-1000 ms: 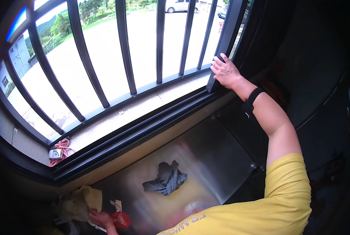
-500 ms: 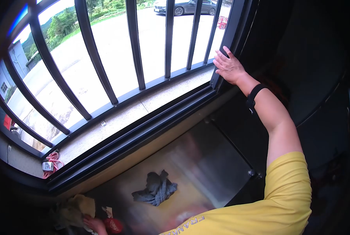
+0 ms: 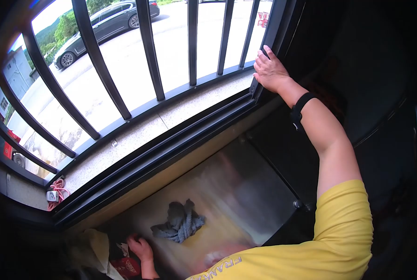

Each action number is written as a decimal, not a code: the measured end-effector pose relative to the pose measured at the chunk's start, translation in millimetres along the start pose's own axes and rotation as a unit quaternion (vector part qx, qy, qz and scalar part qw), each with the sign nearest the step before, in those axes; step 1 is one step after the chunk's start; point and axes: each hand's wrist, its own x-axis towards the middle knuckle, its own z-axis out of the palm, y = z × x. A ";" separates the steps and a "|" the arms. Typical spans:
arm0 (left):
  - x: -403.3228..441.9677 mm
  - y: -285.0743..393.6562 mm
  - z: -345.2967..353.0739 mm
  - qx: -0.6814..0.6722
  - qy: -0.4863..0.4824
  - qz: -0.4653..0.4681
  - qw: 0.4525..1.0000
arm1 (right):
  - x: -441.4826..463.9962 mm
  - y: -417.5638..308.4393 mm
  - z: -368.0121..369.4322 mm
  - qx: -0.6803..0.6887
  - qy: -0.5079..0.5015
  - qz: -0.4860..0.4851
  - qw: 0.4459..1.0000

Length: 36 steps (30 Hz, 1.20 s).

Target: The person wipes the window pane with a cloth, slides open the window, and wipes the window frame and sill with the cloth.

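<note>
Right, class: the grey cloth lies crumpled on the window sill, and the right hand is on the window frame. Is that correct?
Not quite: the head view shows the grey cloth lying crumpled on the counter. The right hand is on the window frame.

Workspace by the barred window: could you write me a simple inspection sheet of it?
Surface: smooth, shiny counter; crumpled grey cloth on it.
Things at hand: dark window frame, upright side touched by right hand.
Clutter: red item and pale item, dim, near left hand.
Grip: right on frame; left unclear.
Cables: pinkish cord bundled by a white block.
Surroundings: window bars; dark car outside.
</note>
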 end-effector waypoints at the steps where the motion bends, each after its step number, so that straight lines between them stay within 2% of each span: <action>1: -7.1 -1.7 7.3 -0.006 0.016 -0.001 1.000 | 2.6 -4.9 3.3 0.002 0.002 0.007 1.000; 2: -12.0 -3.8 12.7 0.001 0.019 0.006 1.000 | -1.4 -8.5 1.2 0.029 0.047 0.013 0.998; 3: -10.1 -4.7 19.9 0.007 0.023 0.015 1.000 | -6.6 -20.3 -3.7 0.105 0.148 0.016 0.983; 5: -8.1 -1.1 29.1 0.088 0.054 0.039 0.994 | -35.1 -73.0 -60.1 0.347 0.254 0.021 0.902; 6: -8.2 5.7 28.3 0.093 0.056 0.029 0.994 | -58.1 -106.2 -93.7 0.454 0.264 0.000 0.851; 8: -5.8 21.5 30.6 0.160 0.060 -0.007 0.985 | -113.1 -184.1 -143.2 0.676 0.177 -0.142 0.701; 10: -5.5 24.5 30.2 0.155 0.062 -0.011 0.986 | -169.8 -269.4 -173.3 0.747 0.063 -0.285 0.597; 11: -4.6 24.0 27.8 0.150 0.056 -0.008 0.987 | -193.3 -301.4 -185.7 0.723 0.028 -0.320 0.612; 13: -3.1 30.0 22.6 0.158 0.046 -0.022 0.986 | -215.8 -350.7 -193.1 0.649 0.140 -0.329 0.671; 15: -2.6 30.7 23.7 0.152 0.030 -0.032 0.987 | -212.2 -396.3 -180.4 0.627 0.149 -0.324 0.693; 17: -6.0 22.2 30.0 0.160 0.038 -0.030 0.986 | -199.7 -398.0 -174.4 0.596 0.155 -0.308 0.726; 19: -7.2 21.2 29.7 0.157 0.040 -0.024 0.986 | -172.8 -363.8 -182.1 0.805 0.089 -0.172 0.561; 21: -4.2 23.8 31.8 0.150 0.042 -0.021 0.988 | -135.5 -271.9 -197.3 0.814 0.191 -0.082 0.542; 23: -4.9 24.9 31.7 0.180 0.046 -0.023 0.982 | -101.4 -179.8 -196.5 0.741 0.294 -0.019 0.604; 24: -5.2 25.2 31.2 0.173 0.043 -0.019 0.984 | -85.3 -143.5 -190.1 0.672 0.333 0.035 0.661; 26: -2.7 24.9 30.7 0.174 0.035 -0.014 0.984 | -47.2 -89.7 -168.6 0.580 0.348 0.134 0.724; 27: -2.3 25.2 30.3 0.171 0.036 -0.013 0.985 | -26.2 -70.4 -152.4 0.492 0.327 0.172 0.788; 29: -1.5 28.3 29.1 0.176 0.036 -0.005 0.984 | 18.6 -48.5 -108.3 0.373 0.179 0.240 0.878; 30: -0.8 29.6 27.8 0.177 0.038 -0.005 0.983 | 41.8 -40.1 -97.4 0.314 -0.001 0.259 0.913; 31: -0.8 29.8 27.3 0.171 0.033 -0.005 0.985 | 65.3 -34.6 -80.2 0.361 -0.129 0.270 0.883; 32: -0.5 29.6 27.3 0.167 0.029 -0.007 0.985 | 88.8 -37.1 -46.4 0.348 -0.187 0.266 0.879; 34: -3.9 18.7 33.1 0.170 0.031 0.000 0.985 | 113.1 -41.7 -12.7 0.357 -0.276 0.266 0.852; 35: -4.6 14.2 34.9 0.173 0.032 0.005 0.984 | 119.9 -49.8 10.8 0.359 -0.275 0.268 0.851; 36: -3.6 16.2 30.8 0.176 -0.026 -0.035 0.983 | 126.9 -58.7 38.3 0.329 -0.313 0.197 0.869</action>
